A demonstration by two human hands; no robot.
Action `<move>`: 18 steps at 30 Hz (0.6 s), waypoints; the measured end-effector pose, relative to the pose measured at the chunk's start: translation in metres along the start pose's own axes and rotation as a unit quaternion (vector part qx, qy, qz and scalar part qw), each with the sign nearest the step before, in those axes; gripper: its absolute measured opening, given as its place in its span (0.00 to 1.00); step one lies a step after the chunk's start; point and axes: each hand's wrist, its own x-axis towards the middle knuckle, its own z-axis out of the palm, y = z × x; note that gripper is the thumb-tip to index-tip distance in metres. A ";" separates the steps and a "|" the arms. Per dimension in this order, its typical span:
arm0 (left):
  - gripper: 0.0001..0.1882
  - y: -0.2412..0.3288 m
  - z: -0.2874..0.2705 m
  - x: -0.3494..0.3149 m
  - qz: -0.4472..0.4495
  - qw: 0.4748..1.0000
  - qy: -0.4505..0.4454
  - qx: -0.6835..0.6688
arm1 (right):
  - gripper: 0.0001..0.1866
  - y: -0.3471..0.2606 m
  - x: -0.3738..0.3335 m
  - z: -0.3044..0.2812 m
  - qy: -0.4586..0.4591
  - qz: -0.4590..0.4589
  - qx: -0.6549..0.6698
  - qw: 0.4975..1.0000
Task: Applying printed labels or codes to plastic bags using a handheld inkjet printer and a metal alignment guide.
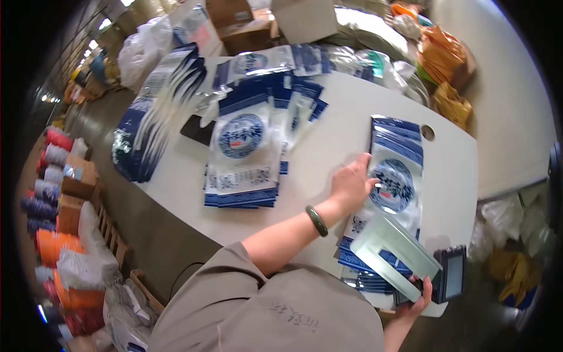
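Observation:
A stack of flat blue-and-white plastic bags [392, 158] with a round blue emblem lies at the right of the table. My left hand [350, 183] rests at the stack's left edge, its fingers apart and its thumb touching the top bag. At the near end of the stack, my right hand [419, 296] grips a handheld device with a small screen [453, 276]. Attached to the device is a pale, slotted plate [392, 249], tilted over the lower part of the bags. Much of the right hand's grip is hidden beneath the device.
The white table [328, 129] also bears a second bag pile [243, 149] and a fanned row of bags [158, 114]. A dark flat object [197, 130] lies partly under the pile. Cardboard boxes [305, 20] stand beyond; orange bags [441, 56] sit at far right.

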 end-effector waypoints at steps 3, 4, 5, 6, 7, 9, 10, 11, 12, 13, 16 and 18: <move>0.16 -0.004 -0.003 -0.001 0.063 0.998 0.027 -0.012 | 0.12 -0.001 0.001 0.002 -0.026 0.022 0.035 0.999; 0.10 -0.008 -0.003 0.000 0.114 0.993 0.034 -0.010 | 0.12 0.000 0.003 0.002 -0.032 0.019 0.040 0.999; 0.04 -0.006 -0.004 0.001 0.129 0.991 0.022 0.004 | 0.12 0.000 0.004 0.003 -0.033 0.020 0.038 0.999; 0.04 -0.006 -0.004 0.002 0.128 0.992 0.022 0.003 | 0.12 0.000 0.005 0.003 -0.028 0.027 0.043 0.998; 0.03 -0.006 -0.004 0.002 0.148 0.986 0.070 -0.025 | 0.12 0.001 0.005 0.002 -0.021 0.034 0.048 0.998; 0.04 0.000 -0.009 0.001 0.140 0.973 0.114 -0.141 | 0.12 0.001 0.008 -0.002 -0.001 0.035 0.028 0.999; 0.05 -0.002 -0.023 0.000 0.108 0.962 0.112 -0.226 | 0.12 0.001 0.009 -0.004 0.016 0.039 0.011 0.999; 0.07 0.000 -0.049 0.000 0.085 0.954 0.152 -0.244 | 0.12 -0.001 0.006 -0.002 0.004 0.024 0.000 1.000; 0.06 -0.036 -0.057 0.019 0.221 0.891 0.225 -0.328 | 0.12 -0.002 0.005 0.000 0.019 0.015 0.002 1.000; 0.06 -0.065 -0.090 0.026 0.253 0.906 0.257 -0.223 | 0.12 -0.003 0.004 0.001 0.003 -0.012 -0.009 1.000; 0.20 -0.156 -0.176 0.039 0.131 0.903 0.392 -0.115 | 0.12 0.000 0.007 -0.010 0.021 -0.021 -0.035 0.999; 0.20 -0.199 -0.221 0.028 0.038 0.915 0.398 0.050 | 0.12 0.003 0.015 -0.008 -0.009 -0.030 -0.033 0.999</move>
